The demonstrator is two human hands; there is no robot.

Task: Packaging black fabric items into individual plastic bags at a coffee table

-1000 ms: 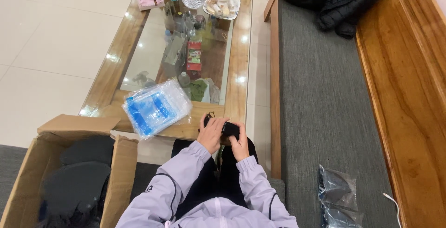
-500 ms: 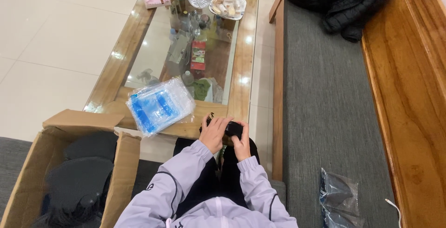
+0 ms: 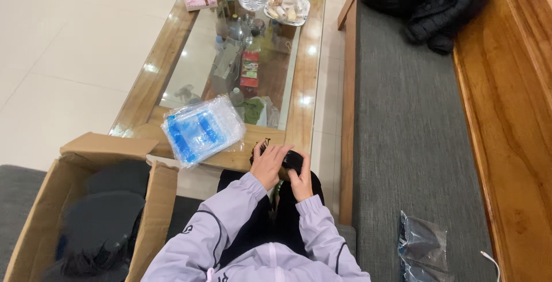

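Both hands hold as before – left hand (image 3: 269, 164) & right hand (image 3: 300, 179) pressed together round a small black item (image 3: 291, 158) at the table's (image 3: 305, 75) near edge, bag (image 3: 201, 128) just left – only the view shifted, so work's mid-handling.

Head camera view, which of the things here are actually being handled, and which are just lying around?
Being handled:
small black object, held by left hand and right hand

Lying about:
clear blue-printed bags on the glass coffee table
open cardboard box
black jacket and clear packet on the bench
plate of snacks
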